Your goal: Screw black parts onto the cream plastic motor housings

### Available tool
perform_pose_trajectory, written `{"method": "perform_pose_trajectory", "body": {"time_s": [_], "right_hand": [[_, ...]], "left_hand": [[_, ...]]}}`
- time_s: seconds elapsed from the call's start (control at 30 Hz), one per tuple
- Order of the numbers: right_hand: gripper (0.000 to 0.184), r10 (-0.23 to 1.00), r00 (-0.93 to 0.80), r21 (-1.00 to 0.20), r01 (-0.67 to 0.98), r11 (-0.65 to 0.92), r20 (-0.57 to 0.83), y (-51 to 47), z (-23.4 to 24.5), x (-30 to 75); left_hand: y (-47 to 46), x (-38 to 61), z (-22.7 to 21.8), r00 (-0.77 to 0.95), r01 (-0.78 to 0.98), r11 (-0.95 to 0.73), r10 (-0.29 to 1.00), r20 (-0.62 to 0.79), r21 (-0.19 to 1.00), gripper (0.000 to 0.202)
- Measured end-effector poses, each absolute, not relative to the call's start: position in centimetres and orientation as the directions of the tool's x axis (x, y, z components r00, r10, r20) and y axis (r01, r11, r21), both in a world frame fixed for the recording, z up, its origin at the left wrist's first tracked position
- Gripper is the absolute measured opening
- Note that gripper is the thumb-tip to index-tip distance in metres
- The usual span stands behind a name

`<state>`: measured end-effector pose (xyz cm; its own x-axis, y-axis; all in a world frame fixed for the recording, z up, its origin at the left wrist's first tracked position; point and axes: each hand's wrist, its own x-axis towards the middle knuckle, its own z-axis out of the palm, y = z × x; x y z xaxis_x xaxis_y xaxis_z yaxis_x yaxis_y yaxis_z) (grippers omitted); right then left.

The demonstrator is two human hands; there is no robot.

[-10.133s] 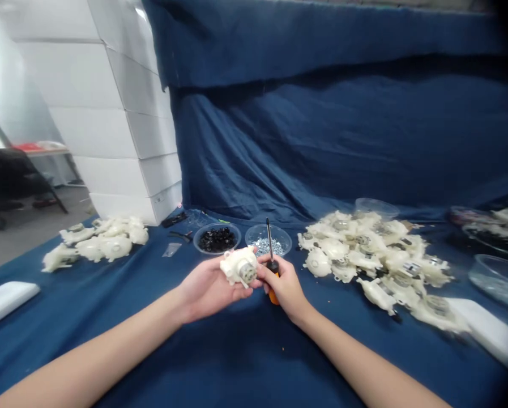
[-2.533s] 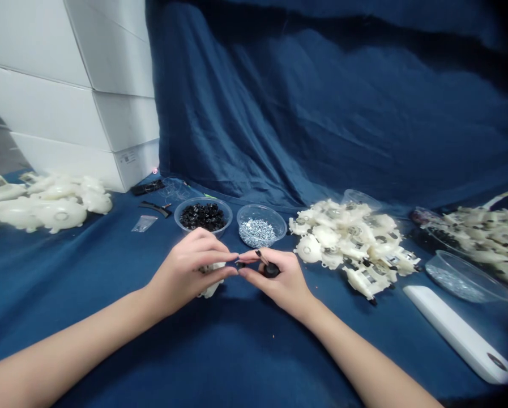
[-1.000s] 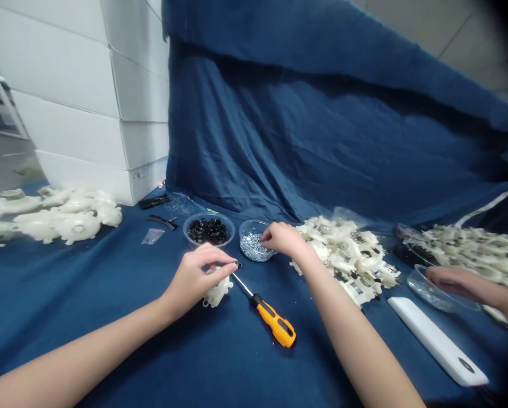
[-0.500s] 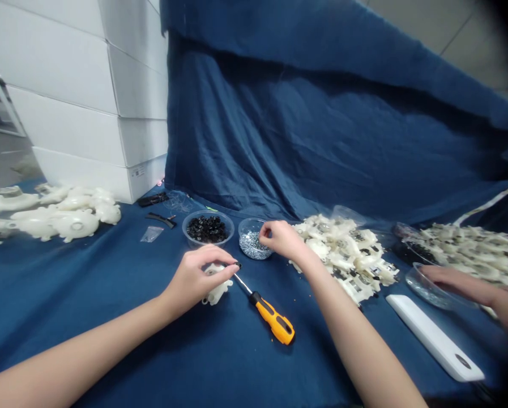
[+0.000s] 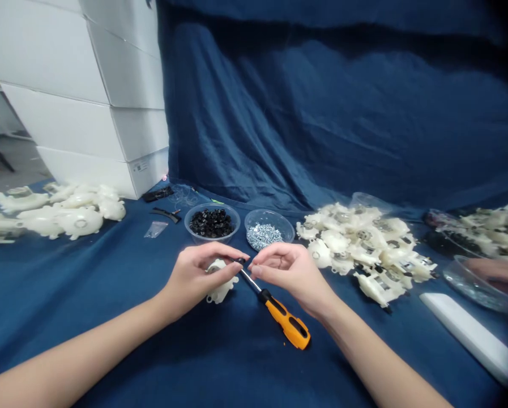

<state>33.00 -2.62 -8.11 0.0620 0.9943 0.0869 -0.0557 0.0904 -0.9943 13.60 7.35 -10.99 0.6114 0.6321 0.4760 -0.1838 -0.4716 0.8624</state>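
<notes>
My left hand (image 5: 198,277) pinches a small black plastic part (image 5: 240,260) between thumb and forefinger. Close to its right, my right hand (image 5: 291,277) has thumb and fingertips together; whatever they hold is too small to make out. A cream plastic housing (image 5: 222,292) lies on the blue cloth, partly hidden by my left hand. The screwdriver (image 5: 287,322), with an orange and black handle, rests below both hands, its shaft pointing toward the black part. Behind the hands stand a clear bowl (image 5: 187,231) of black parts and another clear bowl (image 5: 291,228) of silver screws.
Cream housings are heaped at the right (image 5: 364,243) and at the left (image 5: 62,215). White boxes (image 5: 67,119) are stacked back left. A white bar-shaped device (image 5: 466,334) lies at right. Another person's hand (image 5: 498,271) is in a clear tub (image 5: 457,283) there.
My right hand has come away from the screw bowl, moving toward me to beside my left hand. My left hand still pinches the black part. The view has turned slightly.
</notes>
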Motion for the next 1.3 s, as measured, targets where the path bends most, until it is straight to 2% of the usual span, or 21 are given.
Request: {"method": "perform_pose_trajectory", "body": {"time_s": [0.17,0.27,0.33,0.43,0.5,0.7,1.0,1.3], "right_hand": [[0.022,0.967,0.154,-0.977,-0.031,0.210,0.203,-3.0,-8.9,33.0],[0.015,0.959,0.136,-0.968,-0.004,0.250,0.247,-3.2,-9.0,33.0],[0.011,0.937,0.128,-0.943,0.107,0.314,0.326,-3.3,-8.9,33.1],[0.007,0.859,0.103,-0.833,0.326,0.447,0.501,-3.3,-8.9,33.2],[0.008,0.823,0.078,-0.779,0.382,0.497,0.563,-3.4,-9.0,33.1],[0.008,0.877,0.104,-0.864,0.262,0.430,0.468,-3.6,-9.2,32.8],[0.005,0.942,0.112,-0.948,0.020,0.316,0.317,-3.2,-10.0,32.6],[0.010,0.953,0.111,-0.959,0.005,0.283,0.281,-3.1,-10.0,32.5]], "left_hand": [[7.2,13.9,-10.8,0.607,-0.142,-0.552,0.607,0.513,0.822,0.013],[7.3,14.0,-10.8,0.581,-0.144,-0.597,0.594,0.556,0.789,0.014],[7.3,14.1,-10.9,0.590,-0.141,-0.606,0.584,0.558,0.783,0.017],[7.3,14.1,-11.2,0.598,-0.141,-0.635,0.557,0.577,0.759,0.020],[7.1,14.1,-11.3,0.594,-0.133,-0.649,0.552,0.585,0.749,0.021],[6.8,14.2,-11.3,0.565,-0.107,-0.643,0.588,0.579,0.758,0.020],[6.8,14.1,-11.1,0.588,-0.145,-0.684,0.522,0.618,0.715,0.022],[6.8,14.1,-10.8,0.559,-0.200,-0.769,0.419,0.715,0.607,0.024]]}}
